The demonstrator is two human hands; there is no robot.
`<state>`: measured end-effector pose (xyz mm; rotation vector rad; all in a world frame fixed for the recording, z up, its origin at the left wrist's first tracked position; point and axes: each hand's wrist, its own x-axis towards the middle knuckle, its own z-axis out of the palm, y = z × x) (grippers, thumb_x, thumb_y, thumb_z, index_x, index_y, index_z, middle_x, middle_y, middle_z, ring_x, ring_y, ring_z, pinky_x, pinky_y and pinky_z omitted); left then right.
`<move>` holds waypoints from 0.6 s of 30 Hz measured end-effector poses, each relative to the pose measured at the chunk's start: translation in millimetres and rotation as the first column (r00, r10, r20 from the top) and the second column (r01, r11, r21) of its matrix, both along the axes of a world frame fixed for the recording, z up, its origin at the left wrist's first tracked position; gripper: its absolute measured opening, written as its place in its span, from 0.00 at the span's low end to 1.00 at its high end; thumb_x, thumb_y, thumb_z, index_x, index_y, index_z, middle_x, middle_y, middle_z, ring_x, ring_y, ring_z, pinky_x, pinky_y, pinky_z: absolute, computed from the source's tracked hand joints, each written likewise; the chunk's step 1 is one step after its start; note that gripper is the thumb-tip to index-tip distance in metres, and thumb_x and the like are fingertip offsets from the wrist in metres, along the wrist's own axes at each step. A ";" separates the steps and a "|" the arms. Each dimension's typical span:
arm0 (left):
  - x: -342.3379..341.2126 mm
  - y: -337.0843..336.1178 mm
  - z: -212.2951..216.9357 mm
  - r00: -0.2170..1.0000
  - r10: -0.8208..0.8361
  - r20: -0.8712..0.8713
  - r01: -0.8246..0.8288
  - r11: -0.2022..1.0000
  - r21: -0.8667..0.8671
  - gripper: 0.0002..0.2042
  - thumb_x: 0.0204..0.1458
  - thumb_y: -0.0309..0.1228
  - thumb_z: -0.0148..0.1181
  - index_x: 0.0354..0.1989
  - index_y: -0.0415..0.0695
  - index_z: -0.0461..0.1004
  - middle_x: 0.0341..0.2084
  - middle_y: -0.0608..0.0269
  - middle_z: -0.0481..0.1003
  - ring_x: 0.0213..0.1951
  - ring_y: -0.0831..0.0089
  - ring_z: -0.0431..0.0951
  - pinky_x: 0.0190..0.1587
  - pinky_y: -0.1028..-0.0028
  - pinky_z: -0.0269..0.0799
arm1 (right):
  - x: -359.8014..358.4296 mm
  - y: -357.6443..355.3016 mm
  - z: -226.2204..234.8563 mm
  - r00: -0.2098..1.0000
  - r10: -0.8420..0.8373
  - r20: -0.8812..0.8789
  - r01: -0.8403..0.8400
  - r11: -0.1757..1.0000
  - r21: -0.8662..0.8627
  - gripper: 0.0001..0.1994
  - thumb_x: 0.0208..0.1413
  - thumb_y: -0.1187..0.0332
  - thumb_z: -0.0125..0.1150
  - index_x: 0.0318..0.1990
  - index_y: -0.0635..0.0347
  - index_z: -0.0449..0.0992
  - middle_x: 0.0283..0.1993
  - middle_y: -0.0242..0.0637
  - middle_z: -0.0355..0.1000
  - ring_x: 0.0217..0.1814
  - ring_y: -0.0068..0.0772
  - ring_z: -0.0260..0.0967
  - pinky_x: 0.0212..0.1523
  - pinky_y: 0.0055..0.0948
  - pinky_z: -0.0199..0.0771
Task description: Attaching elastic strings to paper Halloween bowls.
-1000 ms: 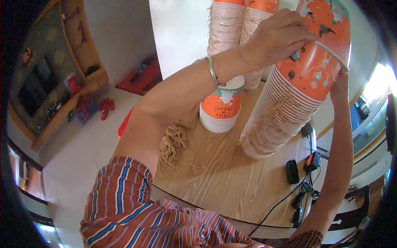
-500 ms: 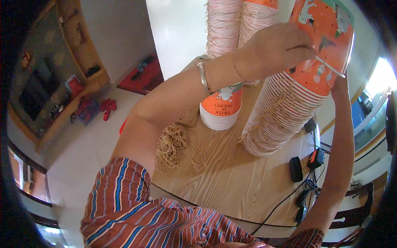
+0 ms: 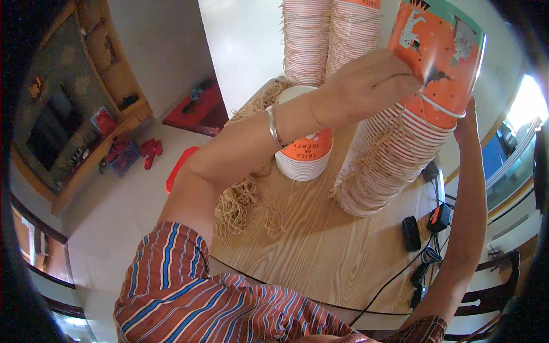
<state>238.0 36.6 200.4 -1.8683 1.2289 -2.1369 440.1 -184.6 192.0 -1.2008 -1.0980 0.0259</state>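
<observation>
We see left hand (image 3: 369, 86) pinching rim of orange printed paper cup (image 3: 443, 57), mouth down on tilted tall cup stack (image 3: 389, 166); right hand (image 3: 466, 120) behind stack, grip unclear.

A short stack of paper cups (image 3: 305, 153) is seen on the wooden table (image 3: 320, 251), its outermost cup wrapped in an orange printed label with white lettering above a white base. At the upper right, an orange cup (image 3: 443, 63) printed with grey and white animal figures and a teal band is set on top of a tall leaning stack (image 3: 389, 166). No signs or lit screens are made out.
</observation>
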 end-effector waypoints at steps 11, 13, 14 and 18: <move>-2.6 -0.6 -3.6 0.998 0.029 -0.063 -0.032 0.999 -0.038 0.12 0.38 0.24 0.68 0.33 0.43 0.75 0.32 0.59 0.73 0.31 0.63 0.74 0.33 0.69 0.72 | -0.3 -2.8 4.3 0.998 -0.033 -0.062 0.031 0.999 -0.032 0.19 0.57 0.63 0.57 0.52 0.66 0.71 0.51 0.38 0.72 0.50 0.28 0.70 0.53 0.29 0.70; -3.1 -1.7 -5.2 0.998 0.037 -0.059 -0.039 0.999 -0.031 0.12 0.38 0.24 0.68 0.32 0.43 0.75 0.32 0.59 0.73 0.31 0.63 0.74 0.33 0.69 0.72 | 0.0 -2.8 3.4 0.997 -0.059 -0.054 0.057 0.997 -0.045 0.19 0.57 0.63 0.57 0.52 0.66 0.71 0.51 0.38 0.72 0.50 0.28 0.70 0.53 0.29 0.70; -3.5 -2.4 -6.7 0.997 0.040 -0.066 -0.043 0.998 -0.034 0.11 0.38 0.24 0.68 0.32 0.43 0.75 0.32 0.59 0.73 0.31 0.63 0.74 0.33 0.69 0.72 | 0.5 -3.1 2.8 0.995 -0.087 -0.044 0.085 0.995 -0.058 0.19 0.56 0.63 0.58 0.52 0.67 0.71 0.51 0.37 0.72 0.49 0.28 0.70 0.52 0.29 0.70; -2.4 -2.4 -8.2 0.997 0.010 -0.074 -0.013 0.999 -0.038 0.12 0.37 0.24 0.68 0.32 0.42 0.75 0.32 0.59 0.73 0.32 0.63 0.74 0.33 0.70 0.72 | 4.8 -3.1 1.6 0.994 -0.109 -0.032 0.106 0.991 -0.085 0.19 0.57 0.63 0.58 0.51 0.66 0.71 0.50 0.37 0.73 0.49 0.28 0.71 0.52 0.29 0.70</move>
